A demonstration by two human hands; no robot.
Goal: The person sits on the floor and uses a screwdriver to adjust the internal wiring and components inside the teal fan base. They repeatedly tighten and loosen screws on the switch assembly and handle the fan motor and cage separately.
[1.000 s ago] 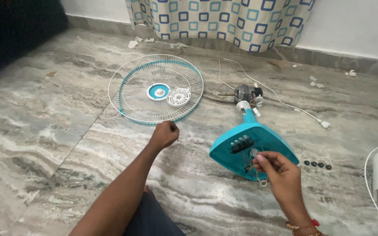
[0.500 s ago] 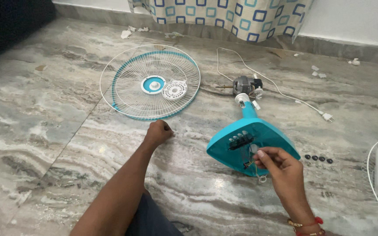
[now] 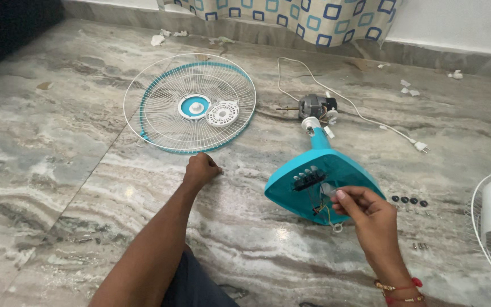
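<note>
— Judging from the head view, how far is the work on the fan taken?

— The fan is seen well dismantled. The turquoise fan base lies tipped on the marble floor, underside up, with wires exposed. The wire grille is laid flat well to the left of the base, with a small white disc resting on it. The motor, with its white cord, is found just beyond the base, at the top of the neck. Four black round bits are set out just right of the base.

— And the hands?

— The right hand is held at the base's open underside, fingers pinched on something small among the wires; what is pinched cannot be told. The left hand is clenched and pressed knuckles-down on the floor, left of the base, nothing visibly grasped.

— What is left?

— The base's wiring is judged to be the part in hand; nothing is seen reassembled.
</note>
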